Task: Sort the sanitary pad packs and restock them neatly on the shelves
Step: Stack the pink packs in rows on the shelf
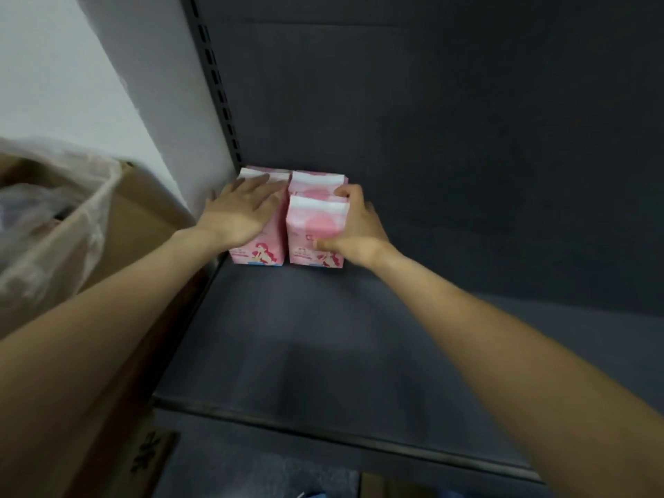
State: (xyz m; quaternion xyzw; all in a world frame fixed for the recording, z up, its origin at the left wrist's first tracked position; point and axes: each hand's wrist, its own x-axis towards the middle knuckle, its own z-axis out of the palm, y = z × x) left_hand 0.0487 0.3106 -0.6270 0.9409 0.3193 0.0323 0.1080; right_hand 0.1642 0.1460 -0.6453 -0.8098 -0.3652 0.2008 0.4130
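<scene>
Right hand (354,228) holds upright front pack (312,231).

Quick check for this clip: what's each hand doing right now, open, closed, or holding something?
Left hand: open, fingers straight, resting flat on the left pink pack.
Right hand: closed round the front right pink pack, gripping it on the shelf.

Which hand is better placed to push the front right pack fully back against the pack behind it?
Probably the right hand: it already grips the front right pack. The left hand lies flat on the left packs.
</scene>
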